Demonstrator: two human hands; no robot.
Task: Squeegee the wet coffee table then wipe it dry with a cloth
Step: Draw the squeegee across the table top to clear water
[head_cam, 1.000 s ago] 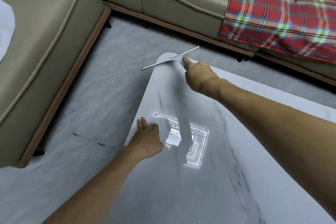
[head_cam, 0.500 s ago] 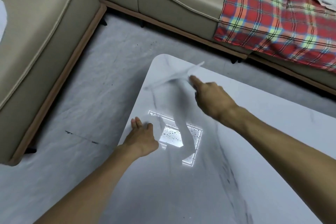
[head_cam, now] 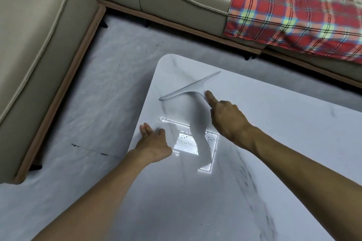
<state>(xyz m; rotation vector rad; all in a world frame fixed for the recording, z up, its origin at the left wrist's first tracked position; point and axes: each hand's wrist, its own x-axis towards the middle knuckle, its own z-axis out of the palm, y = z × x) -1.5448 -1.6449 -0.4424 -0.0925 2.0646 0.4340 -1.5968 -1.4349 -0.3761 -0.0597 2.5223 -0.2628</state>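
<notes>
Gripping the squeegee (head_cam: 191,88) in the right hand (head_cam: 229,121), lower fingers curled on the handle, forefinger laid straight toward the blade, probably to steer and load it. Holding the blade just ahead of that hand, slanted across the counter (head_cam: 284,133) near its far corner, seemingly mid-stroke. Bracing with the left hand (head_cam: 154,143), fingers straight, flat on the counter edge, nearer and to its left. Yet to clear: droplets (head_cam: 186,140) between the two hands, in the glare.
</notes>
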